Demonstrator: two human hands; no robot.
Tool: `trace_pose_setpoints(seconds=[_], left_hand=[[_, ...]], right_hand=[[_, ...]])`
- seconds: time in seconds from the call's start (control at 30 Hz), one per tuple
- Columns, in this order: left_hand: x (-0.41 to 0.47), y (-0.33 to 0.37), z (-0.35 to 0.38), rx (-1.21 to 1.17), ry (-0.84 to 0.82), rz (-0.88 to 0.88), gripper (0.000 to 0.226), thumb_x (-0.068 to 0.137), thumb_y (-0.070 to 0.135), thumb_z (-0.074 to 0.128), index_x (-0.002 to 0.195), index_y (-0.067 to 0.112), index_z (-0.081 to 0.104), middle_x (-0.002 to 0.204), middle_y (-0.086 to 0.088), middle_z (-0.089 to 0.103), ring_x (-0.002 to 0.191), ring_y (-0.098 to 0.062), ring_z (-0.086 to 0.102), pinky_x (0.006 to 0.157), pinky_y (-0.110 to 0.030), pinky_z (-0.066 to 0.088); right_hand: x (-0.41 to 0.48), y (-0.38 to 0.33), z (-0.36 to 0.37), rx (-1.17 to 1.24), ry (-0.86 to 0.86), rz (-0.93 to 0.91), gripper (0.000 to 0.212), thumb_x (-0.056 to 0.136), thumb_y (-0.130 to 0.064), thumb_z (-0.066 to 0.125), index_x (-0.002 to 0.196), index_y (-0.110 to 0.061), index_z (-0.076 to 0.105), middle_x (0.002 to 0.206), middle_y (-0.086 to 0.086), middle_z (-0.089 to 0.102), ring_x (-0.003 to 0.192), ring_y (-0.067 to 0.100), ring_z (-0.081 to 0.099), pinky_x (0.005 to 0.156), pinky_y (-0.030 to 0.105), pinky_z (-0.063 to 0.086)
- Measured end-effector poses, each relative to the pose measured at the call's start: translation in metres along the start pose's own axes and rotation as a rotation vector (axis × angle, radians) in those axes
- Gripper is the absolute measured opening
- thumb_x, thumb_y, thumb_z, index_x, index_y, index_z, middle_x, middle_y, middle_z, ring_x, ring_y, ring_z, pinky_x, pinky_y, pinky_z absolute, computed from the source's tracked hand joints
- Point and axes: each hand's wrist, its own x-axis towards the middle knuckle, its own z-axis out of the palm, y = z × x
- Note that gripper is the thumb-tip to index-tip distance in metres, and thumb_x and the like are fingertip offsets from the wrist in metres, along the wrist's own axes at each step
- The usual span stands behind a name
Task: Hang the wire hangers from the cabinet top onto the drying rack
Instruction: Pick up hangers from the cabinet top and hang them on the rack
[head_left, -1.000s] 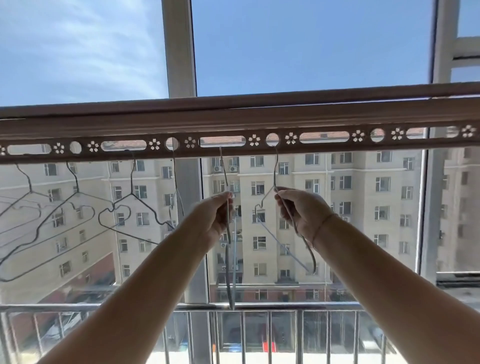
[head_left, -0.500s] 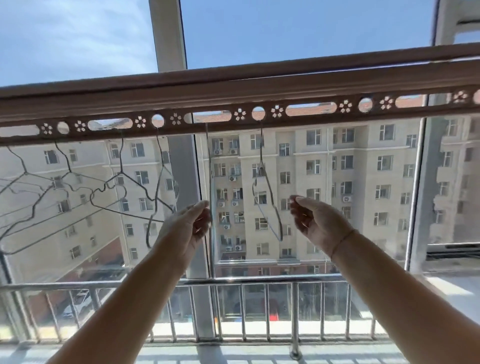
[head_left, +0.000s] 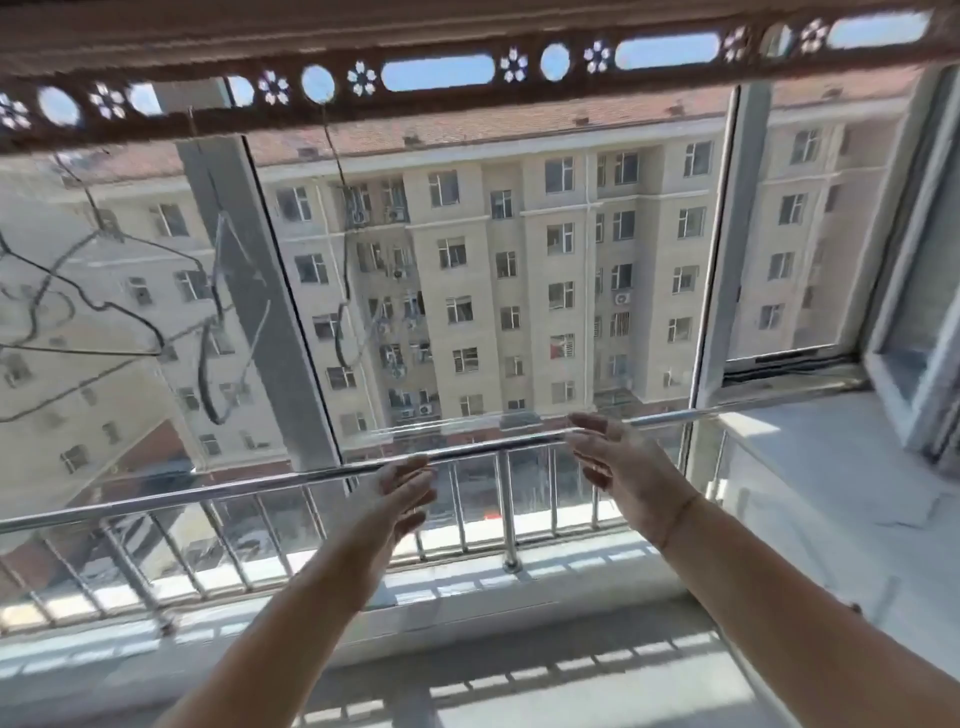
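Overhead, wire hangers (head_left: 340, 249) dangle from the drying rack (head_left: 467, 98) along the frame's top, while left hand (head_left: 402, 493) and right hand (head_left: 613, 462), lower centre, show an open, empty grip; lightly hooked hangers could slip out.

Hangers (head_left: 119, 291) on rack (head_left: 467, 98) left; hands below

It was an enclosed apartment balcony, high up: a perforated drying rack (head_left: 467, 78) hung with wire hangers (head_left: 119, 306), a steel railing (head_left: 291, 480) behind big windows (head_left: 519, 270), and a residential block (head_left: 545, 312) opposite.
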Motion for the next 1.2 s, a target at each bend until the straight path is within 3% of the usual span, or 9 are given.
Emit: trace_pose_setpoints(seconds=[0.17, 0.27, 0.43, 0.7, 0.83, 0.93, 1.03, 1.13, 1.2], left_hand=[[0.005, -0.012, 0.072, 0.083, -0.173, 0.023, 0.057, 0.072, 0.028, 0.068, 0.127, 0.02, 0.054, 0.122, 0.002, 0.064, 0.114, -0.014, 0.058, 0.092, -0.029, 0.043], [0.008, -0.023, 0.12, 0.114, -0.274, 0.041, 0.06, 0.075, 0.029, 0.074, 0.13, 0.023, 0.051, 0.125, 0.005, 0.063, 0.115, -0.009, 0.058, 0.098, -0.028, 0.043], [0.01, -0.048, 0.213, 0.08, -0.398, 0.032, 0.067, 0.071, 0.02, 0.072, 0.134, 0.017, 0.048, 0.127, 0.001, 0.061, 0.112, -0.007, 0.06, 0.081, -0.014, 0.051], [0.006, -0.1, 0.371, 0.02, -0.573, -0.051, 0.053, 0.073, 0.009, 0.073, 0.123, 0.013, 0.054, 0.124, -0.011, 0.06, 0.104, -0.013, 0.06, 0.077, -0.014, 0.05], [0.004, -0.126, 0.442, 0.014, -0.68, -0.103, 0.061, 0.07, 0.013, 0.078, 0.126, 0.012, 0.053, 0.123, -0.01, 0.061, 0.111, -0.018, 0.059, 0.078, -0.015, 0.05], [0.001, -0.142, 0.487, 0.04, -0.714, -0.14, 0.053, 0.077, 0.009, 0.07, 0.127, 0.012, 0.052, 0.121, -0.007, 0.062, 0.11, -0.012, 0.059, 0.074, -0.012, 0.05], [0.007, -0.162, 0.52, 0.089, -0.745, -0.18, 0.056, 0.075, 0.019, 0.076, 0.126, 0.017, 0.054, 0.121, -0.002, 0.063, 0.112, -0.011, 0.059, 0.078, -0.018, 0.048], [0.026, -0.185, 0.543, 0.156, -0.723, -0.248, 0.059, 0.069, 0.033, 0.074, 0.124, 0.021, 0.056, 0.121, 0.0, 0.063, 0.111, -0.012, 0.059, 0.087, -0.026, 0.045], [0.044, -0.2, 0.559, 0.17, -0.696, -0.306, 0.051, 0.076, 0.03, 0.074, 0.123, 0.021, 0.057, 0.121, -0.001, 0.063, 0.112, -0.013, 0.058, 0.091, -0.029, 0.044]], right_hand=[[-0.014, 0.011, -0.069, -0.063, 0.054, -0.072, 0.039, 0.079, -0.007, 0.067, 0.116, -0.016, 0.056, 0.099, 0.0, 0.057, 0.095, 0.014, 0.053, 0.073, 0.02, 0.043], [-0.028, 0.015, -0.113, -0.116, 0.104, -0.123, 0.051, 0.078, -0.006, 0.068, 0.126, -0.012, 0.051, 0.111, 0.001, 0.056, 0.109, 0.016, 0.053, 0.083, 0.02, 0.046], [-0.058, 0.015, -0.189, -0.215, 0.208, -0.152, 0.063, 0.078, -0.006, 0.068, 0.134, -0.015, 0.043, 0.128, 0.005, 0.049, 0.119, 0.017, 0.047, 0.1, 0.031, 0.04], [-0.118, 0.015, -0.327, -0.269, 0.463, -0.098, 0.059, 0.077, -0.01, 0.07, 0.13, -0.017, 0.045, 0.125, 0.006, 0.049, 0.116, 0.017, 0.048, 0.096, 0.027, 0.041], [-0.153, 0.021, -0.393, -0.245, 0.589, -0.053, 0.049, 0.079, -0.01, 0.069, 0.12, -0.026, 0.047, 0.123, 0.002, 0.048, 0.116, 0.016, 0.047, 0.095, 0.026, 0.039], [-0.176, 0.029, -0.437, -0.24, 0.694, -0.016, 0.049, 0.079, -0.01, 0.069, 0.122, -0.02, 0.049, 0.12, 0.002, 0.05, 0.115, 0.016, 0.049, 0.091, 0.023, 0.04], [-0.19, 0.038, -0.475, -0.226, 0.791, 0.02, 0.042, 0.079, -0.007, 0.068, 0.117, -0.016, 0.052, 0.11, 0.002, 0.053, 0.107, 0.015, 0.051, 0.08, 0.016, 0.041], [-0.19, 0.049, -0.508, -0.206, 0.876, 0.07, 0.039, 0.078, -0.007, 0.069, 0.113, -0.013, 0.056, 0.103, 0.002, 0.055, 0.099, 0.015, 0.053, 0.085, 0.02, 0.041], [-0.183, 0.056, -0.529, -0.204, 0.917, 0.102, 0.035, 0.077, -0.007, 0.07, 0.109, -0.014, 0.057, 0.104, 0.004, 0.055, 0.097, 0.015, 0.053, 0.088, 0.023, 0.041]])
